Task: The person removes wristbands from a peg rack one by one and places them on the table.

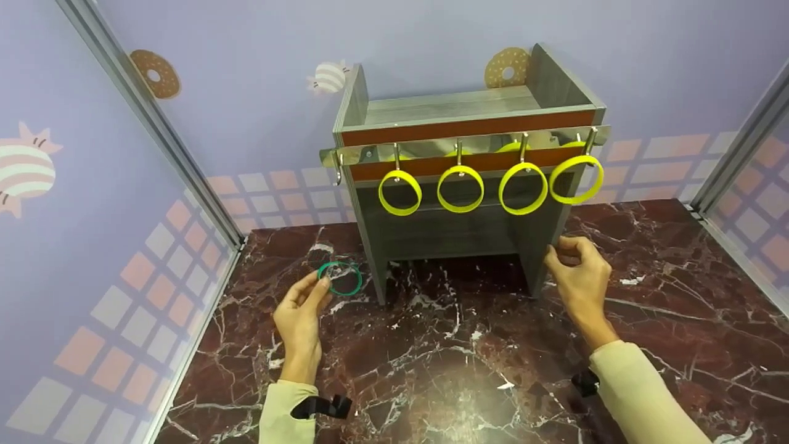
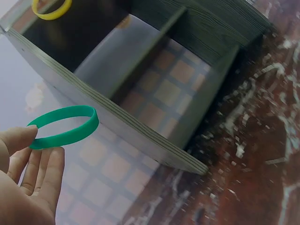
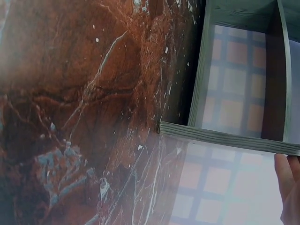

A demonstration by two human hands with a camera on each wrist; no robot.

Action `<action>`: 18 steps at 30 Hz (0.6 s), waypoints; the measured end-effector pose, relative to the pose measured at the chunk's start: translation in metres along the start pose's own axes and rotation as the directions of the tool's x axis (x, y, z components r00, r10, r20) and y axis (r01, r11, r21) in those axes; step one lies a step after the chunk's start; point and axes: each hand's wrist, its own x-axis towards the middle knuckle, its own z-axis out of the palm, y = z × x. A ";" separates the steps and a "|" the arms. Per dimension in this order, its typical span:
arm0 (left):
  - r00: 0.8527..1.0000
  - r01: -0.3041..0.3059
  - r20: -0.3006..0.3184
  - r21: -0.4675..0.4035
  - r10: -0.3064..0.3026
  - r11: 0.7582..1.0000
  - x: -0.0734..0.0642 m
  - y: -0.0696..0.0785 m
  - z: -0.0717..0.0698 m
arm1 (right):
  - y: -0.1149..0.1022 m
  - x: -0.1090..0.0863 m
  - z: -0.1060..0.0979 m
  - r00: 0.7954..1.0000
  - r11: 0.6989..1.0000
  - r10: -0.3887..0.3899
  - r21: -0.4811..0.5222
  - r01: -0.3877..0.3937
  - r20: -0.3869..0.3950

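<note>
1. The green ring (image 2: 65, 139) is pinched by the left hand (image 1: 302, 314) at one edge only, the band being caught between the thumb above and the fingertips below.
2. Most of the ring is left free beyond the grip — its loop is extended past the fingertips toward the shelf unit (image 1: 372, 240), from whose left side it is seen to be held apart.
3. In the head view, the ring is seen above the marbled tabletop (image 1: 431, 382), well below the metal strip (image 1: 425, 148).
4. The right hand (image 1: 582, 277) is placed at the shelf unit's right side panel (image 3: 225, 137), with its fingers bent and a fingertip set against the panel's edge in the right wrist view. Whether the panel is pinched or merely touched cannot be told — the thumb is hidden in that view.
5. Four yellow rings (image 1: 399, 213) are hung side by side from hooks along the strip, well apart from the green ring.
6. The leftmost hook (image 1: 337, 169) is fixed near the strip's left end, above the green ring and the left hand in the head view.
</note>
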 end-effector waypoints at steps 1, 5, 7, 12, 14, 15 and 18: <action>1.000 0.005 0.001 0.009 -0.005 1.000 0.000 -0.004 -0.002 | 0.000 0.000 0.000 1.000 1.000 -0.001 -0.002 0.001 -0.002; 1.000 0.018 -0.004 0.054 -0.017 0.998 -0.001 -0.019 -0.007 | -0.002 -0.001 0.001 1.000 1.000 0.010 -0.007 -0.010 -0.010; 0.999 0.032 -0.011 0.075 -0.031 0.997 -0.002 -0.026 -0.009 | -0.003 -0.001 0.002 1.000 1.000 0.024 -0.003 -0.024 -0.011; 0.997 0.070 -0.022 0.102 -0.068 0.992 -0.003 -0.038 -0.013 | -0.002 -0.002 0.003 1.000 1.000 0.022 0.006 -0.022 -0.008; 0.997 0.081 -0.024 0.112 -0.079 0.990 -0.003 -0.041 -0.014 | -0.002 -0.002 0.002 1.000 1.000 0.013 0.002 -0.013 -0.007; 0.996 0.087 -0.022 0.121 -0.085 0.989 -0.004 -0.043 -0.014 | -0.001 -0.002 0.002 1.000 1.000 0.009 -0.001 -0.009 -0.006; 0.994 0.105 -0.021 0.136 -0.103 0.985 -0.005 -0.047 -0.015 | -0.001 -0.001 0.002 1.000 1.000 0.011 -0.012 -0.011 -0.005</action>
